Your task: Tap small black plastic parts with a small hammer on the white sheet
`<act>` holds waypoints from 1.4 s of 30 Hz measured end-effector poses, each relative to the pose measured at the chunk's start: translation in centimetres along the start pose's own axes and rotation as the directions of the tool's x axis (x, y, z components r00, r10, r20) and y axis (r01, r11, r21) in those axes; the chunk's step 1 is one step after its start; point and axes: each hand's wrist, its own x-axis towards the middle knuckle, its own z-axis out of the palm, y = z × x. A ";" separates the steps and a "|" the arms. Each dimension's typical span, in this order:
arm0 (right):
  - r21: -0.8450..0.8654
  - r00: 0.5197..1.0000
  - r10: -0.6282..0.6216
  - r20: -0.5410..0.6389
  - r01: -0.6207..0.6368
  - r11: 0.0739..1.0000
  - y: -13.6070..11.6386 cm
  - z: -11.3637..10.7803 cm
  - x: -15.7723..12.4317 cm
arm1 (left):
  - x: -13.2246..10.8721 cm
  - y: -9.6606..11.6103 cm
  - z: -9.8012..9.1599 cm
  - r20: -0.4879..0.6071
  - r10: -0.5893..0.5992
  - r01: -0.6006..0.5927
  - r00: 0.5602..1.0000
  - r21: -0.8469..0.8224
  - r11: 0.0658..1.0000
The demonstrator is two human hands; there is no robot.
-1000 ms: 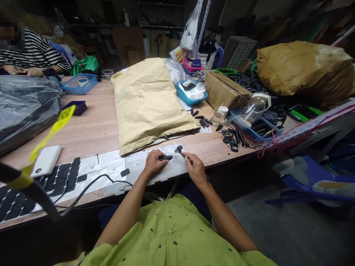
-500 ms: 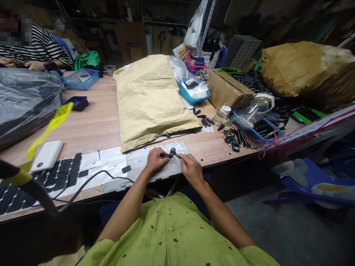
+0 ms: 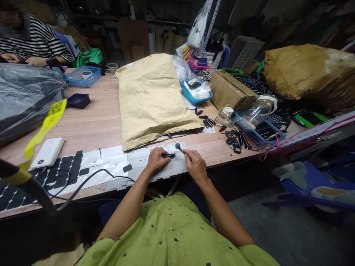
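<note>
My left hand [image 3: 158,159] is closed on a small black elongated piece [image 3: 168,156], held low over a clear sheet at the table's front edge. My right hand [image 3: 195,164] pinches the thin stem of a dark tool with a round head [image 3: 178,146]. That head hovers just above and right of the black piece, apart from it. Under both hands lies the clear plastic sheet [image 3: 138,158]. Left of it a white backing sheet [image 3: 108,162] bears rows of black stickers [image 3: 66,170]; one loose black sticker [image 3: 127,168] lies near my left wrist.
A large tan paper sack [image 3: 155,99] stands behind my hands. To the right are loose black pieces [image 3: 206,122], a jar [image 3: 223,116], key fobs [image 3: 235,147] and a blue basket [image 3: 257,129]. A white power bank [image 3: 47,153] and co-worker [image 3: 41,40] are left.
My right hand has moved right, drawing the round-headed tool away from the black piece. My left hand keeps its grip in about the same place. The view has shifted slightly.
</note>
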 end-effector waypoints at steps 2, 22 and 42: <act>-0.076 0.997 0.057 -0.050 -0.061 0.995 2.0 -0.1 0.9 | 0.0 0.1 0.0 0.004 -0.012 0.012 1.000 -0.001 1.000; -0.307 0.968 0.191 -0.159 -0.233 0.923 5.6 2.3 2.0 | -4.3 -0.4 -2.7 0.311 0.231 -0.226 0.922 -0.054 0.973; -0.312 0.970 0.164 -0.182 -0.215 0.926 5.9 2.2 1.8 | -3.7 0.7 -0.9 0.009 0.056 -0.056 0.998 0.001 0.998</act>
